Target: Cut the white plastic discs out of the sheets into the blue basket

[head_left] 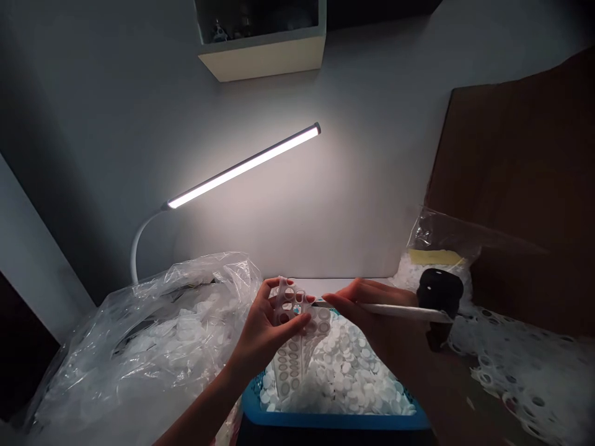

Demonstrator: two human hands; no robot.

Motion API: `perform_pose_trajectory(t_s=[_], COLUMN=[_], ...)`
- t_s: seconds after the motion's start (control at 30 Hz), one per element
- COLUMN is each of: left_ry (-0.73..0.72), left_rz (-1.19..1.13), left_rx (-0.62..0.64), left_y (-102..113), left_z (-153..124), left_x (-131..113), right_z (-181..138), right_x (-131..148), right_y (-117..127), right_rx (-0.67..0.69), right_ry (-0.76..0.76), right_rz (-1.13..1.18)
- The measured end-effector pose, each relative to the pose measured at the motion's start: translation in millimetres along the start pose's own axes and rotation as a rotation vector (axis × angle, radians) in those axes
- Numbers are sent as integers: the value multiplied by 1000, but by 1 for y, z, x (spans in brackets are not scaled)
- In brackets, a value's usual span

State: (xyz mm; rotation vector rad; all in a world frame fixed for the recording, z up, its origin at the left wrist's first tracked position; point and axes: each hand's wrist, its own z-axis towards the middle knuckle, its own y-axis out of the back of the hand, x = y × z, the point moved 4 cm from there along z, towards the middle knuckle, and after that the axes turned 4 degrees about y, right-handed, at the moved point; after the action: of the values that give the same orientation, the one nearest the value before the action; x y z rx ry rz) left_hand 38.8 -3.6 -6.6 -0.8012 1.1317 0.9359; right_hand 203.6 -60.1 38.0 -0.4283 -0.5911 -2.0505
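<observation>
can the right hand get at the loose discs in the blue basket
Probably yes: the right hand hovers just above the open blue basket, nothing covers the discs, though it holds a thin tool.

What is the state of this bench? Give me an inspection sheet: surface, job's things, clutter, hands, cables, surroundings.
Surface: pale tabletop, mostly covered.
Job's things: white perforated strip of round discs; thin white stick; blue plastic basket heaped with loose white round discs.
Clutter: crumpled clear plastic bags on the left; punched white waste strips and a black object on the right.
Hands: left hand grips the strip above the basket; right hand holds the stick, tip near the strip.
Cables: nothing seen.
Surroundings: lit white bar lamp, brown cardboard sheet, grey wall, pale wall box.
</observation>
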Motion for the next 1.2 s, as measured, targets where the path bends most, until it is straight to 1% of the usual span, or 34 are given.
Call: perform_pose_trajectory(t_s=[0.13, 0.3, 0.37, 0.6, 0.8, 0.9, 1.0, 1.1, 1.2], left_ry=[5, 3, 0, 6, 19, -3, -33, -18, -40], left_rz=[31, 53, 65, 95, 123, 138, 134, 118, 87], left_rx=[12, 36, 46, 68, 105, 75, 53, 93, 75], left_y=[-2, -4, -5, -4, -7, -9, -10, -9, -6], left_z=[-1, -3, -3, -3, -3, -4, -5, -4, -2], left_x=[0, 1, 2, 3, 6, 7, 6, 4, 1], right_z=[0, -4, -5, -4, -4, -3, -1, 3, 6], right_x=[-3, -10, -13, -20, -25, -28, -25, -17, -10], right_y=[-1, -10, -14, -18, -19, -20, -15, -3, 11], right_rx=[41, 205, 244, 337, 379, 375, 347, 259, 140], right_ry=[9, 27, 36, 48, 59, 58, 39, -12, -60], right_rz=[-12, -31, -30, -9, 12, 15, 20, 28, 37])
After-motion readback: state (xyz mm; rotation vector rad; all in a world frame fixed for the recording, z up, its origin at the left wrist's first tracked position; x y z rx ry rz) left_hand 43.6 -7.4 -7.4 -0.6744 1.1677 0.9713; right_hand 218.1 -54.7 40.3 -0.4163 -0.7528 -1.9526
